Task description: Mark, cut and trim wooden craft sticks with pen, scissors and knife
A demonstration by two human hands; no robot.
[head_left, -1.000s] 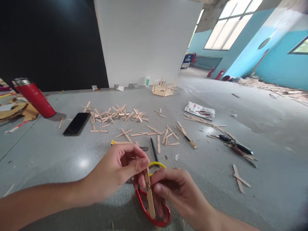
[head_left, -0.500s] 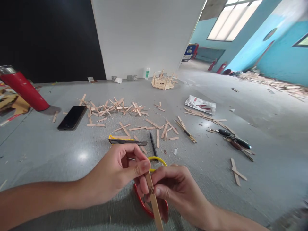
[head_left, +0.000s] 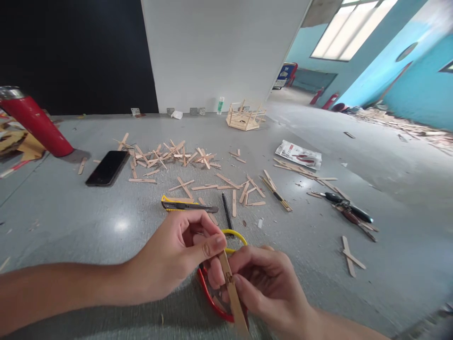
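The left hand's grip pinched the far end of a wooden stick between thumb and fingers, the stick slanting down toward the person's body over a red loop. The right hand's thumb and forefinger were drawn in close at a dark notch partway along it; whether they pinched the wood or only met its edge, I could not tell. Working well there called for a steady left pinch and light right-hand pressure, since the notch was probably the weakest spot and liable to split. A cutter lay beyond the fingers.
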